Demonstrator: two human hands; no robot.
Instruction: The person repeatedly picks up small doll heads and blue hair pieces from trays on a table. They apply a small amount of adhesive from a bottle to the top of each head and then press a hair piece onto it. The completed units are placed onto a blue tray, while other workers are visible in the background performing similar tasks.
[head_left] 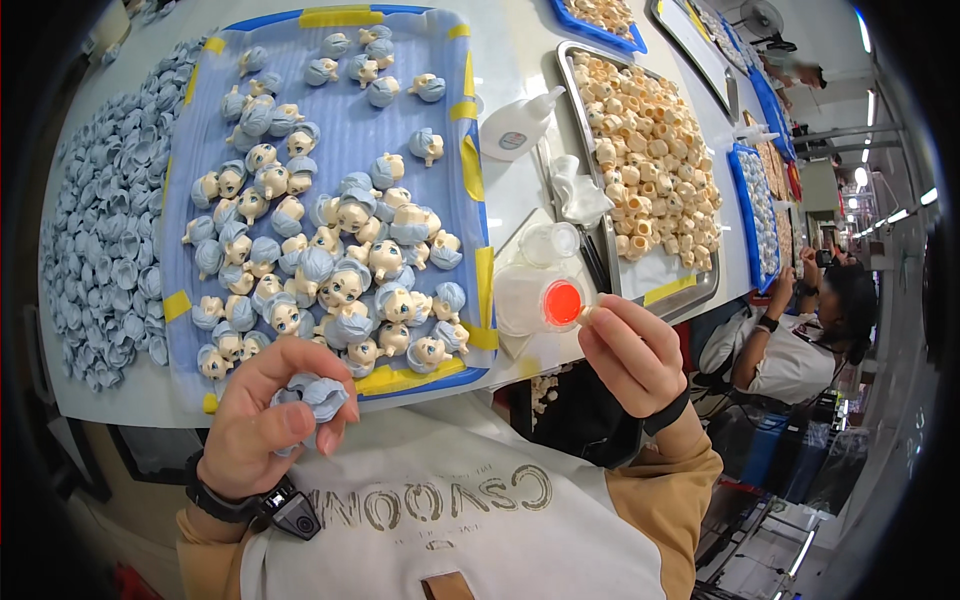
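My left hand (pixel 262 425) is closed around a light blue doll hair piece (pixel 320 397), hollow with curled edges, near the front of the blue tray. My right hand (pixel 635 358) pinches a small pale piece (pixel 587 313) at the fingertips; its kind is too small to tell. That piece is at the right rim of a translucent jar (pixel 518 297) with a round red opening (pixel 563 302); whether they touch I cannot tell. In the blue lined tray (pixel 330 28), doll heads (pixel 343 287) with light blue hair and painted faces lie heaped.
Loose blue hair pieces (pixel 105 250) pile up at the left. A metal tray (pixel 690 295) of cream doll parts (pixel 655 150) stands right, beside a white squeeze bottle (pixel 520 125), crumpled tissue (pixel 578 192) and a small clear cup (pixel 550 243). Another person (pixel 800 340) sits farther right.
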